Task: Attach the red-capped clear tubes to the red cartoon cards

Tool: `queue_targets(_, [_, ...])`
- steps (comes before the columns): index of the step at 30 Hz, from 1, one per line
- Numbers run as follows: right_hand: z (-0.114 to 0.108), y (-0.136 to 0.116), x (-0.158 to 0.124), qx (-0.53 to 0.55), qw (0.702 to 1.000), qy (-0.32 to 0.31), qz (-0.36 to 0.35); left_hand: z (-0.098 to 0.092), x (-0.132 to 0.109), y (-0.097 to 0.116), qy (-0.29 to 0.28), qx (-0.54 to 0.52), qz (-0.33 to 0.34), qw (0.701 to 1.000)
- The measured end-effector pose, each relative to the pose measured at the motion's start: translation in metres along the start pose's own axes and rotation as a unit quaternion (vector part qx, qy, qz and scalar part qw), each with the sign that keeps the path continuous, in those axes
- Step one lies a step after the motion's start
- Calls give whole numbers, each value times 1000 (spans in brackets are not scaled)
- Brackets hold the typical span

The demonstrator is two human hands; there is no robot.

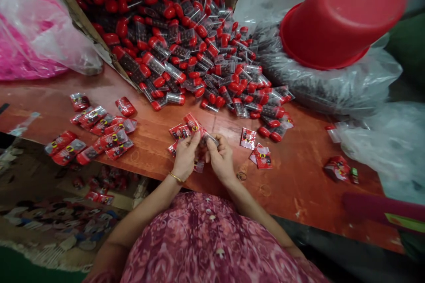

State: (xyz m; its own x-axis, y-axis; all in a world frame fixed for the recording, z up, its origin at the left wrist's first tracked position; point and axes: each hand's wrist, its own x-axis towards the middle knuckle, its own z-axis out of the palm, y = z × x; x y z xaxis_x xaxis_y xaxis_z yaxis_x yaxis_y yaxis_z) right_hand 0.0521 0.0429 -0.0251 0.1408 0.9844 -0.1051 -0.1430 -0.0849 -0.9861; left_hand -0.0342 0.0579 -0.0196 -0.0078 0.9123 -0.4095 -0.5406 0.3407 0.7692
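Observation:
My left hand (186, 155) and my right hand (221, 157) meet above the reddish wooden table (292, 194). Between them, both pinch a small red printed packet (193, 124) with a transparent plastic end. A few similar packets (175, 131) lie under my left fingers. Loose red cards (248, 138) lie to the right of my right hand. Farther left is a group of red packets (96, 130). Ahead spreads a large heap of transparent tubes with red caps (186, 48), holding dark contents, spilling from a cardboard box (78, 17).
An upturned red plastic basin (341, 20) rests on a bulging bag of dark pieces (318, 84) at the back right. A pink-and-transparent plastic bag (29, 31) lies back left. More red packets (99, 196) sit below the table's left edge, beside a cartoon-printed mat (63, 225).

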Motion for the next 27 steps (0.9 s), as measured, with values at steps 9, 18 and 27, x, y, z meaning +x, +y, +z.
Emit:
queue_targets(9, [7,-5,2,-30,998,-48,-4,2,3,7,23,-14,24,999])
queue_targets(18, [-2,-6,10,49,987,-139,71,-5,9,29,37,-81,-40,995])
queue_targets(27, [22,-1,18,-23,987,-152,53,-2,2,19,11,-60,-56,997])
